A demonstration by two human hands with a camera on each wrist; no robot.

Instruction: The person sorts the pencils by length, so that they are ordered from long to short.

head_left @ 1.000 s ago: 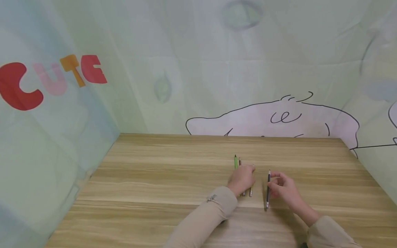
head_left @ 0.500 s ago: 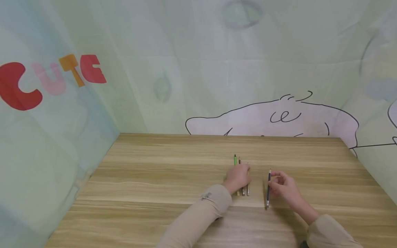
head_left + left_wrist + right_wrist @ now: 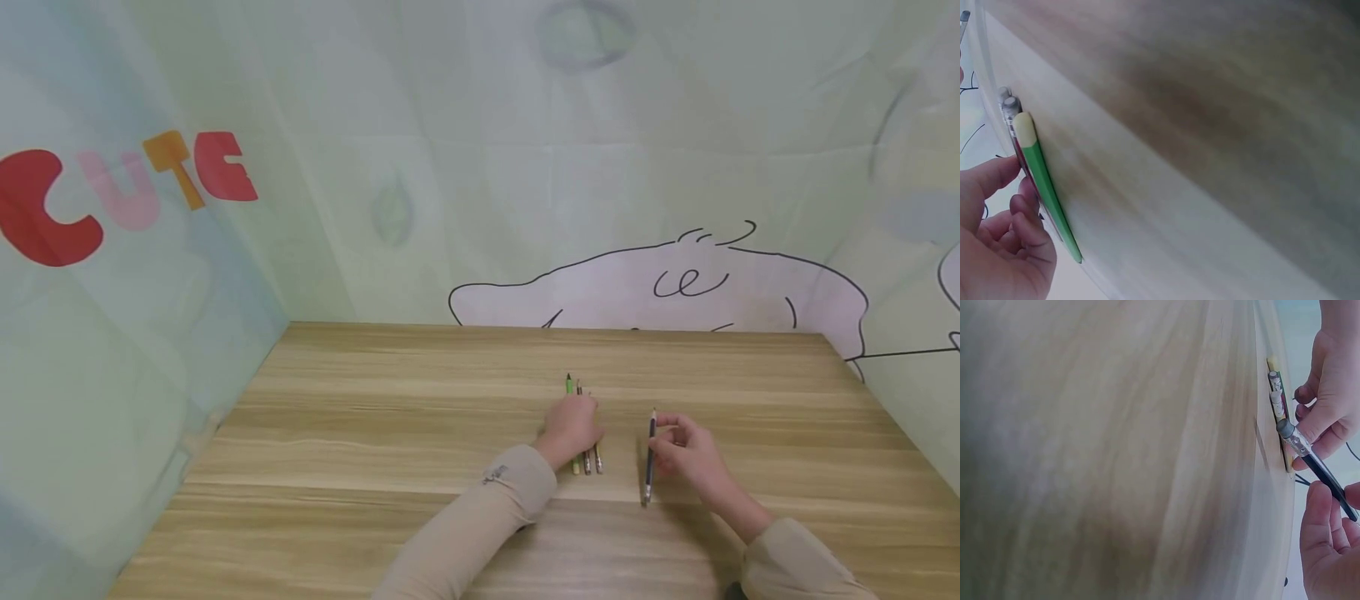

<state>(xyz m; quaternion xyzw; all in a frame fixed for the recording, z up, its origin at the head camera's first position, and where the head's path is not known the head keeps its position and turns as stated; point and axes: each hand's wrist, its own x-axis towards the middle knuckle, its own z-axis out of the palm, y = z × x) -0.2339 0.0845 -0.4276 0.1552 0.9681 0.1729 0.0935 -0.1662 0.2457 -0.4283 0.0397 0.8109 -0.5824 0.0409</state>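
Three pencils lie side by side on the wooden table under my left hand (image 3: 572, 427): a green one (image 3: 1047, 178) with a cream end, a reddish-brown one (image 3: 587, 465) in the middle, and a yellowish pencil (image 3: 598, 462) with an eraser on the right. The fingers of my left hand pinch the yellowish pencil, and the hand covers the middle of the row. To the right, my right hand (image 3: 688, 450) holds a dark blue pencil (image 3: 650, 462) between thumb and fingers. Its eraser end points toward me; in the right wrist view it appears raised off the table.
The wood-grain table (image 3: 360, 467) extends around both hands. Behind it and to the left hangs a pale printed cloth (image 3: 337, 167) with coloured letters and a cartoon drawing.
My left hand has slid left, bringing the yellowish pencil close beside the other two. My right hand stays almost in place with the dark blue pencil, tilted very slightly.
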